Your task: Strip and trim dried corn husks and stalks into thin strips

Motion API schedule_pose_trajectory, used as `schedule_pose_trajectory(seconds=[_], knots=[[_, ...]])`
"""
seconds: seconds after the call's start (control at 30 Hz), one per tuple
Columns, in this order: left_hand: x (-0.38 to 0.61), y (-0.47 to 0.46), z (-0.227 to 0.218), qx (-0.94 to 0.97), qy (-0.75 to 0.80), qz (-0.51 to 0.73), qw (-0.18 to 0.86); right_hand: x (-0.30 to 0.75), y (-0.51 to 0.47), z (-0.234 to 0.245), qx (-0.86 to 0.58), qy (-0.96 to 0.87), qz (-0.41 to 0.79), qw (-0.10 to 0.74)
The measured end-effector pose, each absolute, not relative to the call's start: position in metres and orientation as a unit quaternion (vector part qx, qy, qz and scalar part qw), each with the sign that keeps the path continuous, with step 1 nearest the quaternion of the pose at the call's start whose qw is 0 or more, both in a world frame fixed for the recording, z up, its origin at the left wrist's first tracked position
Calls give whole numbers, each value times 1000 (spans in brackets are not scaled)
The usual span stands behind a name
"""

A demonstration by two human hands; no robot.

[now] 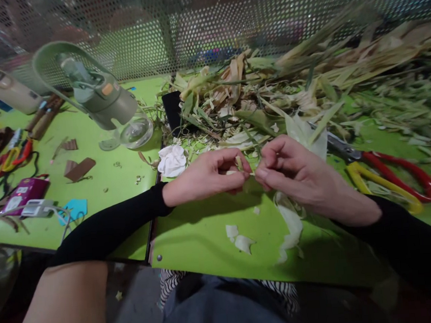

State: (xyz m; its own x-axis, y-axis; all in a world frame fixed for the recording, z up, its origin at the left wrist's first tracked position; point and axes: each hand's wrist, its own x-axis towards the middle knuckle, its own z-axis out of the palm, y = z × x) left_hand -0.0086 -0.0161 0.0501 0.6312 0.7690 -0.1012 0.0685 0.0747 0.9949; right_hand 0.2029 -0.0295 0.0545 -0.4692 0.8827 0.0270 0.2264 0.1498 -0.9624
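Left hand (211, 175) and right hand (307, 182) pinching a thin pale strip (252, 174), in front of the husk pile (233, 98), scissors (371, 161) at its near right, bottle (108, 102) to its left.

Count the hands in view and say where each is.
2: the left hand, near the crumpled white piece, and the right hand, near the red-and-yellow scissors. More may be hidden behind the perforated screen.

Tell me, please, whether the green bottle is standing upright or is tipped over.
Upright: the green bottle has its base down on the table, its lid and loop handle above.
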Motion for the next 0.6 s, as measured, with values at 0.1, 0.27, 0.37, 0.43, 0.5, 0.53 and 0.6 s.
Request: schedule_pose_trajectory(seconds=[0.1,0.27,0.37,0.43,0.5,0.53,0.6], knots=[[-9,-16,51,601,328,264,679,203,-27,55,-405,-671,527,329],[-7,-11,40,496,332,330,731,206,-14,51,-465,-679,487,292],[-6,-9,33,500,338,345,719,208,-10,47,-464,-749,424,211],[-6,-8,31,517,343,344,705,209,-10,45,-446,-771,410,194],[-6,-9,31,531,348,334,697,208,-11,44,-438,-772,416,196],[-7,-9,32,537,351,325,695,208,-11,45,-435,-771,422,196],[-7,-10,36,547,355,309,692,207,-13,47,-424,-770,434,199]])
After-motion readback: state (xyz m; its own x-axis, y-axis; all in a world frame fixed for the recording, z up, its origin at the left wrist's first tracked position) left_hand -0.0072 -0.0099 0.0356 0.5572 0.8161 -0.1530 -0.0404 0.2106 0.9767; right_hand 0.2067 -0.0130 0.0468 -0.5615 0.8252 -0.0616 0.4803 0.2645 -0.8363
